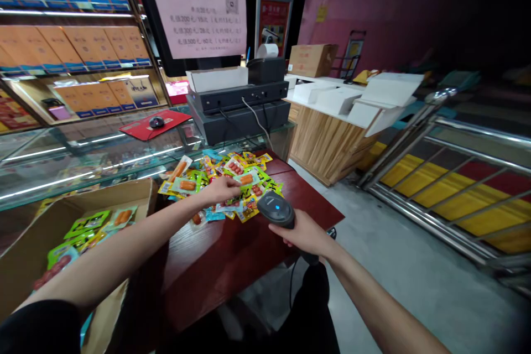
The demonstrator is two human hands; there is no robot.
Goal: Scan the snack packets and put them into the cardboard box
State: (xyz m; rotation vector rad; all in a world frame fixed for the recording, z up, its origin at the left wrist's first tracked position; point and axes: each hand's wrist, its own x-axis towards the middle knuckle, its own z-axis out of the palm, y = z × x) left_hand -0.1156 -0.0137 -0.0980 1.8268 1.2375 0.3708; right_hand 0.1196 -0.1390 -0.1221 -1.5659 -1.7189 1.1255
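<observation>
My right hand (pixel 307 232) is wrapped round the grip of a dark barcode scanner (pixel 276 209), which has a small blue light lit on top. The scanner's head faces a heap of small sausage snack packets (pixel 186 185) on the dark red table (pixel 207 271). Over the right part of this heap, my left hand (pixel 222 191) reaches down with its fingers bent and closed on a green snack packet (pixel 245 190); the fingertips are partly hidden. Below my left forearm, an open cardboard box (pixel 143 196) holds more packets in green, blue and yellow.
Behind the heap stand a glass display counter (pixel 74 168) and a black cash drawer (pixel 244 121) with a cable. A red mat with a mouse (pixel 156 121) lies on the glass. At right are a wooden counter (pixel 323 144) and a metal railing (pixel 464 171).
</observation>
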